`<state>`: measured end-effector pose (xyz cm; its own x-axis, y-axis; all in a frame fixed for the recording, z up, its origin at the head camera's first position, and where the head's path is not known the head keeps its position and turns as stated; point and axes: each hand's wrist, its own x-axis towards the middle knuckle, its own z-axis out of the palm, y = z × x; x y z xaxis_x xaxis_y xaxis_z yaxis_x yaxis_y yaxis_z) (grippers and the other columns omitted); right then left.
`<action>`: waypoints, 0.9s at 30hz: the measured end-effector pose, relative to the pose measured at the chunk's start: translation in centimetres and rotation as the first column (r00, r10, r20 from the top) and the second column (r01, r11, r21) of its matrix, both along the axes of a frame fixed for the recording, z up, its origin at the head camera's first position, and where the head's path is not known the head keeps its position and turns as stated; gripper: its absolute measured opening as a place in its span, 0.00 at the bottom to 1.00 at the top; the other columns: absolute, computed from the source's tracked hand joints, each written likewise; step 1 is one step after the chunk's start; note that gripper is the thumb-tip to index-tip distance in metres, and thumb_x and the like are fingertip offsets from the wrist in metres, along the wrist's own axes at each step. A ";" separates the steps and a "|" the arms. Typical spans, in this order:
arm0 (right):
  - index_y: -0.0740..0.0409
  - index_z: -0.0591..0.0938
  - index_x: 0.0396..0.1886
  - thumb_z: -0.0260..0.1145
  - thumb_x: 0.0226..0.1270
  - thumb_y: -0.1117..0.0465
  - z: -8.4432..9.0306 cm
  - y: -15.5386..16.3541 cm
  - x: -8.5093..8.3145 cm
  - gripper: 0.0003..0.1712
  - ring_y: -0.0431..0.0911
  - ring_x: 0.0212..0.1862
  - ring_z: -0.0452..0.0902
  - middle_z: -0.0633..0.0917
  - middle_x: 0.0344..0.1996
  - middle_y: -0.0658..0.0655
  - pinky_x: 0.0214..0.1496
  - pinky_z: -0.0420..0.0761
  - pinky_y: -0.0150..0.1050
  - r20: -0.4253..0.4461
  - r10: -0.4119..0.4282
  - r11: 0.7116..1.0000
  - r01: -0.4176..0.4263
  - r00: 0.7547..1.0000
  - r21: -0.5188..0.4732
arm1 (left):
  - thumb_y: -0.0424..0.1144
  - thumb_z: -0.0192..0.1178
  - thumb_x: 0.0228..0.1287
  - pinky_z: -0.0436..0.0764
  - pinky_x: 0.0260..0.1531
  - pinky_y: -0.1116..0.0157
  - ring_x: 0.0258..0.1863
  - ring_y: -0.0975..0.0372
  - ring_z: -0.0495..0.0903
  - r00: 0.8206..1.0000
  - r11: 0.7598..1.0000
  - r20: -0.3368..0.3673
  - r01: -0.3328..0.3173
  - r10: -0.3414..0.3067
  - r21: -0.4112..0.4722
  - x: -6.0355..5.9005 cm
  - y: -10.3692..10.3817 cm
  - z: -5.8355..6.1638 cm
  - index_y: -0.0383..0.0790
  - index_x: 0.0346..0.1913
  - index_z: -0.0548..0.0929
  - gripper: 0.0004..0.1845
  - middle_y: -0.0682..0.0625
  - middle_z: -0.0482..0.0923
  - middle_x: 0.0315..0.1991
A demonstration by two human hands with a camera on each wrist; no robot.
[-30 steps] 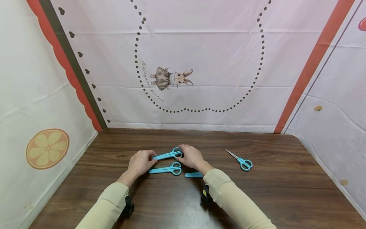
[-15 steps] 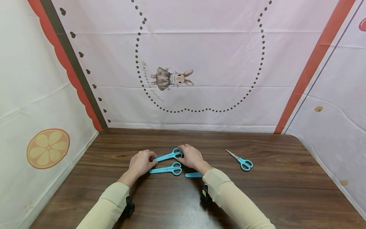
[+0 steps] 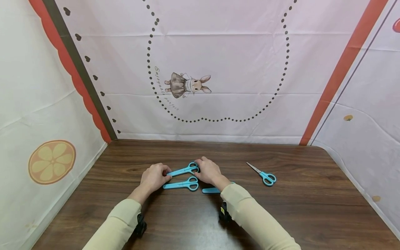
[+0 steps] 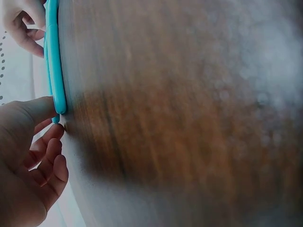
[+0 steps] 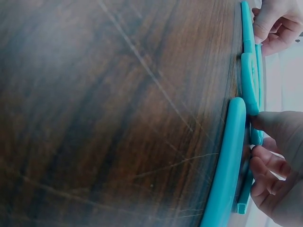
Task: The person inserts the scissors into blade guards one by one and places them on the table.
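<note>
Sheathed light-blue scissors [image 3: 182, 170] lie slightly slanted on the table between both hands. My left hand [image 3: 153, 177] pinches the sheath's tip, at their left end. At the other end, my right hand [image 3: 208, 170] pinches the finger loops between thumb and fingers. A second sheathed pair of scissors [image 3: 179, 184] lies just nearer to me, almost parallel. A light-blue sheath [image 3: 211, 190] lies under my right wrist, which hides part of it; its rounded end [image 5: 232, 151] looms large in the right wrist view. In the left wrist view, the thumb of my left hand [image 4: 28, 151] meets the nearer sheath's outline.
Another pair of light-blue scissors [image 3: 265, 176] lies to the right with bare blades pointing away to the left. The brown wooden table [image 3: 300, 208] meets a printed white cloth [image 3: 237, 80] at its back edge and sides.
</note>
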<state>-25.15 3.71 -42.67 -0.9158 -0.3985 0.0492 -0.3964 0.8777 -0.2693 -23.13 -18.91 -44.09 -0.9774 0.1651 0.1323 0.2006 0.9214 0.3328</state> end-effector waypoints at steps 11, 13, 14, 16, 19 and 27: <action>0.51 0.73 0.60 0.63 0.61 0.49 0.0 -0.1 0.0 0.28 0.49 0.48 0.76 0.76 0.49 0.55 0.42 0.78 0.43 -0.004 0.005 0.999 -0.004 1.000 0.041 | 0.43 0.67 0.52 0.67 0.20 0.66 0.23 0.65 0.69 1.000 1.000 0.007 0.000 0.000 0.013 0.0 -0.1 0.0 0.50 0.34 0.85 0.06 0.57 0.72 0.26; 0.51 0.73 0.60 0.63 0.61 0.49 0.0 -0.1 0.0 0.28 0.48 0.47 0.75 0.76 0.49 0.55 0.42 0.78 0.43 -0.004 0.007 0.999 -0.007 1.000 0.039 | 0.43 0.67 0.52 0.67 0.20 0.66 0.23 0.65 0.69 1.000 1.000 0.008 -0.002 0.002 0.014 0.0 -0.1 0.0 0.50 0.35 0.85 0.06 0.57 0.72 0.26; 0.52 0.73 0.60 0.63 0.62 0.49 0.0 -0.1 0.0 0.28 0.48 0.47 0.75 0.76 0.49 0.55 0.42 0.78 0.43 -0.003 0.008 0.999 -0.008 1.000 0.038 | 0.43 0.67 0.52 0.67 0.20 0.66 0.23 0.65 0.69 1.000 1.000 0.009 -0.002 0.002 0.014 0.0 0.0 0.0 0.50 0.35 0.85 0.06 0.57 0.72 0.26; 0.52 0.73 0.61 0.63 0.62 0.50 0.0 -0.1 0.1 0.28 0.48 0.47 0.75 0.76 0.49 0.55 0.43 0.77 0.43 -0.001 0.009 0.999 -0.009 1.000 0.036 | 0.43 0.67 0.52 0.67 0.20 0.66 0.23 0.65 0.69 1.000 1.000 0.008 -0.002 0.002 0.017 0.0 0.0 0.0 0.50 0.35 0.85 0.06 0.57 0.72 0.26; 0.52 0.72 0.61 0.63 0.62 0.50 0.1 0.0 0.1 0.28 0.49 0.48 0.75 0.76 0.50 0.55 0.43 0.77 0.43 -0.003 0.011 0.999 -0.011 1.000 0.031 | 0.43 0.67 0.52 0.67 0.21 0.66 0.23 0.65 0.69 1.000 1.000 0.008 -0.001 0.001 0.019 0.0 0.0 0.1 0.50 0.35 0.85 0.06 0.57 0.72 0.26; 0.52 0.72 0.62 0.63 0.62 0.50 0.1 0.1 0.1 0.29 0.49 0.47 0.76 0.76 0.49 0.56 0.42 0.78 0.43 -0.015 0.023 1.000 -0.023 1.000 0.021 | 0.43 0.67 0.52 0.67 0.21 0.66 0.24 0.64 0.69 1.000 1.000 0.012 -0.001 0.000 0.016 0.0 0.0 0.0 0.50 0.35 0.84 0.06 0.57 0.72 0.27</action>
